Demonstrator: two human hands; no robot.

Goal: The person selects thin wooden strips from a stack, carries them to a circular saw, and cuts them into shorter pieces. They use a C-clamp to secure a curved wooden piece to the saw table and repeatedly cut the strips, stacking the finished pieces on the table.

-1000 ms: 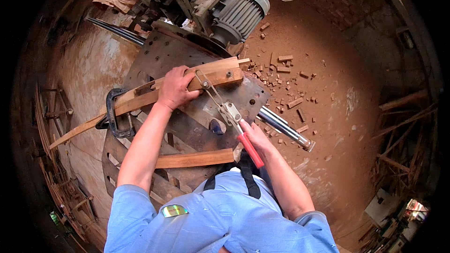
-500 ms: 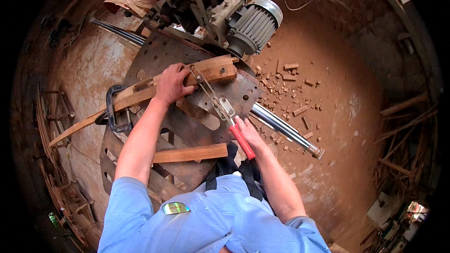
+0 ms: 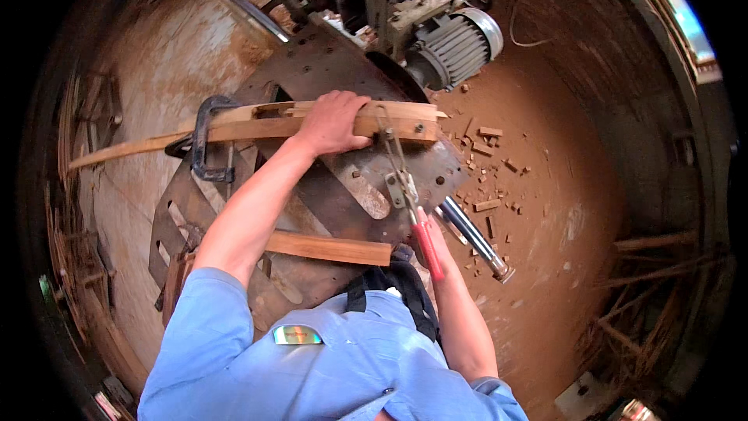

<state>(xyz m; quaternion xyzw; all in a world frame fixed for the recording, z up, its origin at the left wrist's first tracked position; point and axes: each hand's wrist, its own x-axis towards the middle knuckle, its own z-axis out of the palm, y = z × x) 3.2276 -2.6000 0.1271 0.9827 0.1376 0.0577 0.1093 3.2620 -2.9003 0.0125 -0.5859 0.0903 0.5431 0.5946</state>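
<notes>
My left hand (image 3: 333, 123) lies over a curved wooden workpiece (image 3: 257, 129), its fingers across the top and its thumb on the near side. Just right of it a metal toggle clamp (image 3: 400, 187) reaches onto a thick wooden block (image 3: 401, 126). Against the clamp's red handle (image 3: 428, 248) rests my right hand (image 3: 439, 240); its fingers are mostly hidden by the handle and blurred. A black C-clamp (image 3: 204, 136) grips the wood further left. All this sits on a slotted metal plate (image 3: 312, 179).
Beyond the plate stands a machine with a grey motor (image 3: 456, 47). A shiny round bar (image 3: 477, 240) sticks out at right. Wood offcuts (image 3: 487, 148) litter the dusty floor. A loose wooden strip (image 3: 331, 249) lies near my body. Timber (image 3: 82, 265) is stacked at left.
The picture has turned clockwise. Workpiece, plate and both hands now appear further right, with the workpiece nearly level across the view. My left hand stays on the wood, my right at the red handle.
</notes>
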